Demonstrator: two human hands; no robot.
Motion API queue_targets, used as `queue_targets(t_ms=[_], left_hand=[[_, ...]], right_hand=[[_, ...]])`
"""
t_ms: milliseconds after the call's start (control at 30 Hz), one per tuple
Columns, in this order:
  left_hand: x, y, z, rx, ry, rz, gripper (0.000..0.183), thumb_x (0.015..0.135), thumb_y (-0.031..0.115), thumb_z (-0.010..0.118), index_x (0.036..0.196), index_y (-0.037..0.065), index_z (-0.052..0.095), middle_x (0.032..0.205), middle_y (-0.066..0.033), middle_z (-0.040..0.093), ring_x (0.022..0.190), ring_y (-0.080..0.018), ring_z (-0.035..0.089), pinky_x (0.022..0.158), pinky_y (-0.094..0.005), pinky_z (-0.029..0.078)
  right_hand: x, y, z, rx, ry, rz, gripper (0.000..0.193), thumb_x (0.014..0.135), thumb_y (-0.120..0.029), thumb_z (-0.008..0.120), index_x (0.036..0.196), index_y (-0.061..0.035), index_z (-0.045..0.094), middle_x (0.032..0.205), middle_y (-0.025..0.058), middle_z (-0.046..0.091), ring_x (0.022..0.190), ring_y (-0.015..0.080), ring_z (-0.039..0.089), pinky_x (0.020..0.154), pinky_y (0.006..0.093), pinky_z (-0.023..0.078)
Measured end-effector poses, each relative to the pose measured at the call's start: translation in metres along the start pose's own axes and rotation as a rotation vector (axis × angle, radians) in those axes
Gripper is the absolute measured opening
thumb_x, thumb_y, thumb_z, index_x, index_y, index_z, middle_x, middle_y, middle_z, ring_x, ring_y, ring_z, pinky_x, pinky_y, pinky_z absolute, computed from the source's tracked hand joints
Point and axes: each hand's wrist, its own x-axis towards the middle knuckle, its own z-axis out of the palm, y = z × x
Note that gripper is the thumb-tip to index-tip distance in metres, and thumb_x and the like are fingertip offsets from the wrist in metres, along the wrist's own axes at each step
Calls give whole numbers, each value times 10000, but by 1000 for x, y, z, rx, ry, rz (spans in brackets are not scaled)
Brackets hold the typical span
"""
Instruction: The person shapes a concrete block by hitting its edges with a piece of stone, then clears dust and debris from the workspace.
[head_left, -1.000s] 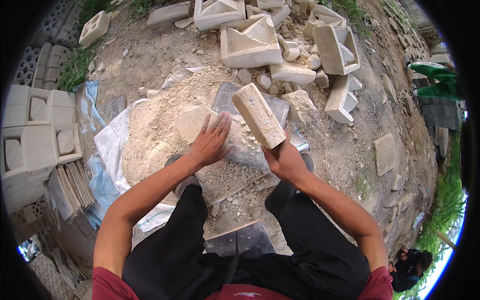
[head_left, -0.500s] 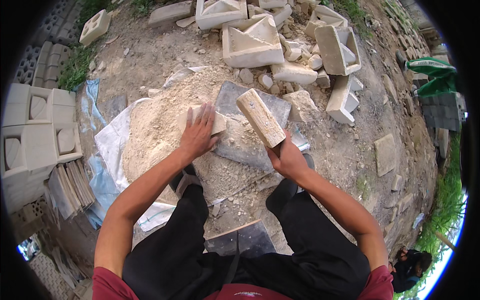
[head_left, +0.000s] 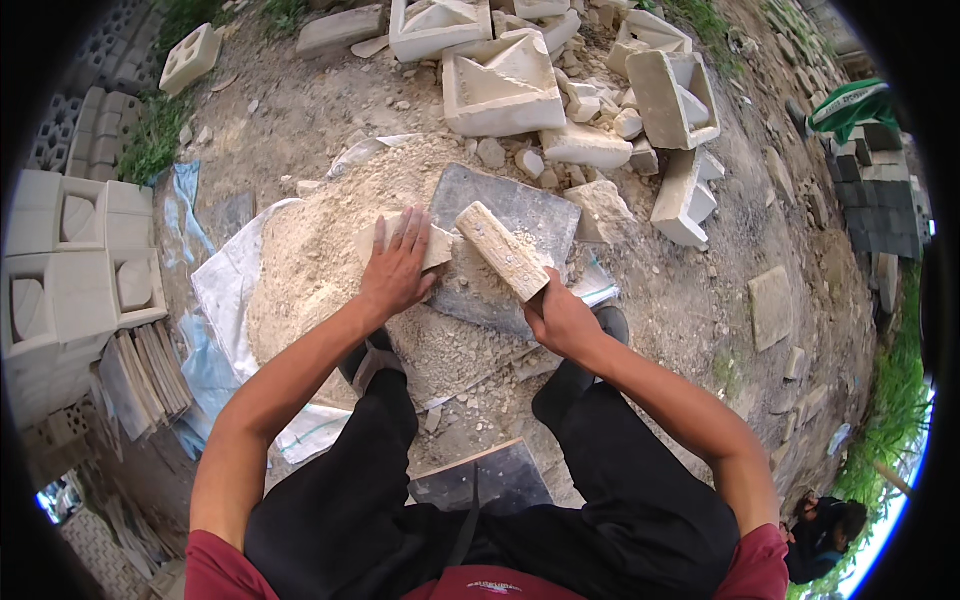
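Note:
My left hand [head_left: 397,270] lies over a pale broken block piece [head_left: 437,247], fingers across its top and thumb by its near side, holding it on a heap of crushed stone and powder [head_left: 300,270]. In my right hand [head_left: 565,318] is a wooden mallet [head_left: 500,250] with a thick, worn, block-shaped head; the fist hides most of its handle. The head is over a dark flat slab [head_left: 500,205] dusted with crumbs, just right of the block piece. Whether the mallet touches the slab or piece I cannot tell.
White sheeting [head_left: 235,280] lies under the heap. Broken cream blocks [head_left: 505,85] are piled beyond the slab. Stacked blocks [head_left: 85,245] and leaning boards [head_left: 145,370] stand left. My feet flank the heap's near side. At far right a green cloth [head_left: 850,108] is by grey blocks; a person [head_left: 825,540] is lower right.
The mallet has come down and a little to the left, toward the block piece. My left hand stays in place. At far right, the green-clothed figure has shifted upward.

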Motion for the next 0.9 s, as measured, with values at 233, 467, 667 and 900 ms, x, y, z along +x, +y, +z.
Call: queue_targets(t_ms=[233,467,667,900], left_hand=[[-6,-5,6,-3,30,-2,961,809,396,680,1489,-42,160,1562,-197,188,1465,-325,149,1175,-553,80],[0,-1,0,17,20,10,919,852,433,632,1488,-40,168,1561,-196,190,1468,-309,148,1179,-540,68],[-5,-5,6,13,16,3,890,879,466,588,1484,-44,181,1562,-196,190,1467,-314,148,1177,-545,75],[8,-23,-14,-18,-132,49,978,837,506,634,1488,-44,153,1561,-203,185,1470,-323,136,1178,-539,97]], right_hand=[[14,-24,-34,-2,-63,67,584,871,-238,621,1230,125,338,924,348,618,842,508,609,736,539,480],[9,14,-23,-31,54,57,561,863,-249,627,1206,108,362,858,345,623,814,518,605,718,541,484],[19,-2,-47,-37,-20,49,578,861,-248,635,1233,93,353,878,341,624,824,517,606,720,531,491],[17,42,-32,-56,-83,-30,547,851,-231,647,1219,75,382,896,328,625,855,493,611,734,513,487]])
